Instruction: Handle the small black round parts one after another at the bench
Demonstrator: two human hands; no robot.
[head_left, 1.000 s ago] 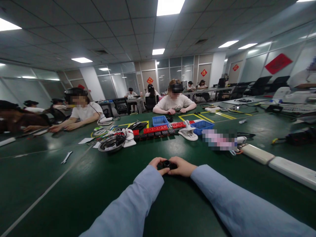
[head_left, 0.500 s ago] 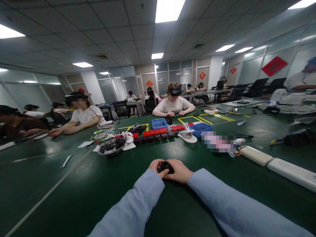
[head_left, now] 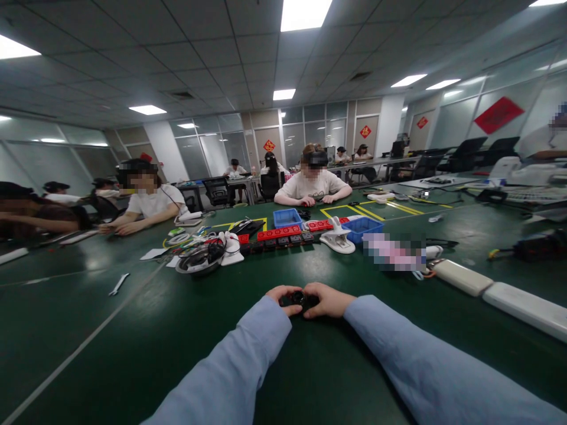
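My left hand (head_left: pixel 282 296) and my right hand (head_left: pixel 328 300) meet on the green table (head_left: pixel 133 330) in front of me. Between their fingertips they grip a small black part (head_left: pixel 299 298), low over the table top. Both arms wear light blue sleeves. The part's shape is too small to make out. Beyond my hands lies a row of red and black blocks (head_left: pixel 283 235), with a blue bin (head_left: pixel 287 217) behind it and a second blue bin (head_left: pixel 364 227) to the right.
A round dish with cables (head_left: pixel 200 257) and a white clamp (head_left: pixel 337 239) lie mid-table. A small wrench (head_left: pixel 119 283) lies left. White boxes (head_left: pixel 460 276) sit right. Several people sit across the table, one directly opposite (head_left: pixel 312 183).
The view dipped and rose again as my head moved. My hands stay together on the black part, with fingers shifting slightly around it.
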